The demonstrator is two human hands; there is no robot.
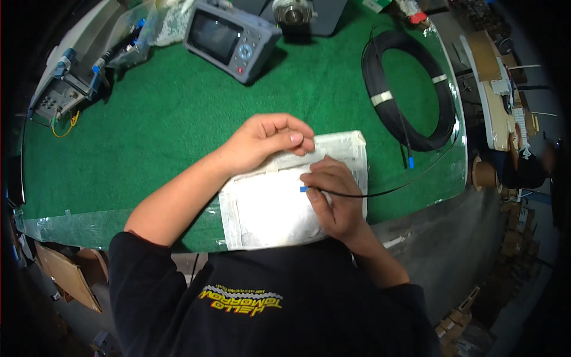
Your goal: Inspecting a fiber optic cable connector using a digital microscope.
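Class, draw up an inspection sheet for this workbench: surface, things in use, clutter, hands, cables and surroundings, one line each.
Surface: green cloth; clear film along the near edge.
Things in use: white sheet in front of the person; black cable with blue tip above it.
Clutter: grey handheld device, plastic bag and boxy instrument toward the far and left sides.
Hands: left hand curled over the sheet's far edge, nothing seen in it; right hand grips the cable near its tip with its fingers.
Cables: black coil at right, bound with white ties; yellow lead at the instrument.
Surroundings: cardboard boxes at right.
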